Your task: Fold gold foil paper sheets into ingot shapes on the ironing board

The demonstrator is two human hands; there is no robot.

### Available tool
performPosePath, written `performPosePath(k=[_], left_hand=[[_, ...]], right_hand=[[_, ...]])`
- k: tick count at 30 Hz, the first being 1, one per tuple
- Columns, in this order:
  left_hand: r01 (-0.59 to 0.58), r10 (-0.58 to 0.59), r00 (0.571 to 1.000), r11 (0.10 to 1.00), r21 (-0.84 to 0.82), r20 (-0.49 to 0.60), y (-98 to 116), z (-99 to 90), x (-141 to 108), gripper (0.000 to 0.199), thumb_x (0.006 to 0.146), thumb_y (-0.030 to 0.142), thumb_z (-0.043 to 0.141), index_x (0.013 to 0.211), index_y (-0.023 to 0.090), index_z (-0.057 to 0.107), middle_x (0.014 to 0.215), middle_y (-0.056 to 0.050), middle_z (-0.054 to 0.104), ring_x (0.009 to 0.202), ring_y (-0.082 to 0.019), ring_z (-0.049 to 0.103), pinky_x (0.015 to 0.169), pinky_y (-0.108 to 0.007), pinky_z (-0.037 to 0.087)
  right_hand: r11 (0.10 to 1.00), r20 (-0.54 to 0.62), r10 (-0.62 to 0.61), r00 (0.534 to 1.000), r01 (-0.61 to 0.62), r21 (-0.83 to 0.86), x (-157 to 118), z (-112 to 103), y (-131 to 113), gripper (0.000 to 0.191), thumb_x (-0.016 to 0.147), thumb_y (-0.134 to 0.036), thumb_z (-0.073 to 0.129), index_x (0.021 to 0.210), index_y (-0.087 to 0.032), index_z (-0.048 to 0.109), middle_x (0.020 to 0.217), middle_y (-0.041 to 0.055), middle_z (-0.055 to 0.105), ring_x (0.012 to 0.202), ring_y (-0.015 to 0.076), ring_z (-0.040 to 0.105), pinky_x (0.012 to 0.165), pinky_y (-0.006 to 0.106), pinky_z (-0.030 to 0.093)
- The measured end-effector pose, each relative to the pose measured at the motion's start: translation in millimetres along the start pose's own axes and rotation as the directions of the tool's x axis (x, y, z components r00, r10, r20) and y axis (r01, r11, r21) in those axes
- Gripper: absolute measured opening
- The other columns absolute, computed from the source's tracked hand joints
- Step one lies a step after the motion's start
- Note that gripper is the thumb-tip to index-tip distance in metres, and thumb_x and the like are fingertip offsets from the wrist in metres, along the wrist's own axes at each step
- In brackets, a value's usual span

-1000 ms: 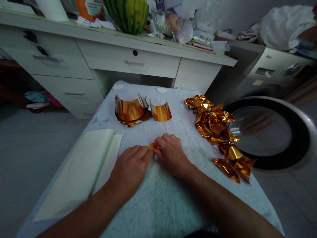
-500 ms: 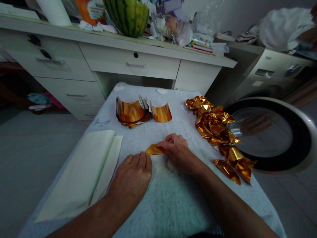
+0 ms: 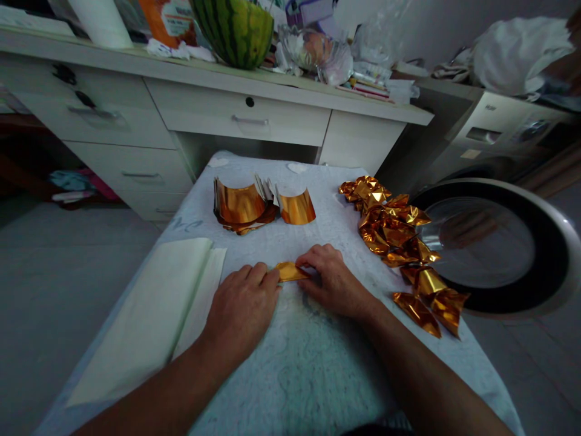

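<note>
A small folded piece of gold foil paper [image 3: 290,272] lies on the cloth-covered table between my hands. My left hand [image 3: 247,303] is closed on its left end, fingertips pressed together. The right end is pinched between the thumb and fingers of my right hand [image 3: 330,278]. Beyond my hands stands a stack of curved gold foil sheets [image 3: 240,204], with a single curved sheet [image 3: 297,207] at its right. A row of folded gold foil pieces [image 3: 385,227] runs down the table's right side.
White paper sheets [image 3: 145,321] lie at the table's left. Behind is a white counter [image 3: 200,71] with drawers, holding a cut watermelon [image 3: 236,33], a glass bowl [image 3: 308,48] and bags. At the right, a washing machine's round door [image 3: 490,242] hangs open beside the table.
The foil piece now lies flatter and narrower between my hands. The fingers of my right hand have shifted at its right end, and my left thumb shows more.
</note>
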State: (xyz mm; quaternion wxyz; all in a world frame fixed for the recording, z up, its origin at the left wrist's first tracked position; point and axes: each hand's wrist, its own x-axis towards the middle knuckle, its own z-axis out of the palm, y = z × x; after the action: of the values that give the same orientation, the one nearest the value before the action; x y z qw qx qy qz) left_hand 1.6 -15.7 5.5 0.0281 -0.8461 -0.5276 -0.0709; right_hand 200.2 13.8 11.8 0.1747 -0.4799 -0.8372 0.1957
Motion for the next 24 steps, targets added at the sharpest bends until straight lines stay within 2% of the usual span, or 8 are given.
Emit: performPosePath(k=[3,7,12,20,24], left_hand=[[0.049,-0.047,0.999,0.992,-0.114,0.017,-3,-0.6,4,0.021,0.091,0.025,0.058,0.108,0.016,0.067,0.094,-0.008,0.063,0.089,-0.026,0.061,0.081,-0.042,0.052],[0.078,-0.073,0.997,0.975,-0.208,0.035,-6,-2.3,4,0.02,0.09,0.024,0.058,0.108,0.016,0.065,0.097,-0.007,0.061,0.092,-0.025,0.06,0.083,-0.039,0.05],[0.107,-0.096,0.994,0.959,-0.262,0.057,-9,-2.7,5,0.018,0.091,0.023,0.056,0.106,0.016,0.064,0.098,-0.007,0.06,0.093,-0.025,0.059,0.083,-0.039,0.049],[0.106,-0.101,0.994,0.932,-0.347,0.03,-12,1.2,7,0.016,0.093,0.025,0.051,0.102,0.019,0.062,0.094,-0.005,0.059,0.088,-0.022,0.06,0.079,-0.035,0.049],[0.11,-0.106,0.994,0.921,-0.374,0.029,-10,-2.3,7,0.02,0.096,0.027,0.044,0.1,0.019,0.062,0.093,-0.005,0.06,0.087,-0.021,0.061,0.079,-0.035,0.049]], right_hand=[[1.0,-0.006,-0.007,1.0,0.007,-0.028,1,2,0,0.011,0.087,-0.019,0.061,0.097,-0.02,0.065,0.091,0.0033,0.061,0.089,0.0199,0.049,0.082,0.035,0.031],[0.999,0.006,-0.016,1.0,0.017,-0.04,3,4,0,0.011,0.085,-0.019,0.065,0.096,-0.019,0.065,0.091,0.0034,0.061,0.089,0.0197,0.05,0.082,0.034,0.031],[0.999,0.0,-0.016,1.0,0.016,-0.027,3,5,-2,0.013,0.086,-0.016,0.062,0.098,-0.019,0.065,0.089,0.0031,0.062,0.088,0.0188,0.051,0.081,0.033,0.032],[0.999,-0.043,-0.039,0.998,0.039,0.006,2,6,-2,0.012,0.09,-0.018,0.057,0.096,-0.018,0.067,0.088,0.0045,0.061,0.087,0.0188,0.052,0.081,0.032,0.037],[0.996,-0.075,-0.069,0.995,0.073,0.051,2,5,-2,0.014,0.093,-0.017,0.052,0.093,-0.017,0.066,0.088,0.0049,0.06,0.086,0.0175,0.053,0.08,0.03,0.04]])
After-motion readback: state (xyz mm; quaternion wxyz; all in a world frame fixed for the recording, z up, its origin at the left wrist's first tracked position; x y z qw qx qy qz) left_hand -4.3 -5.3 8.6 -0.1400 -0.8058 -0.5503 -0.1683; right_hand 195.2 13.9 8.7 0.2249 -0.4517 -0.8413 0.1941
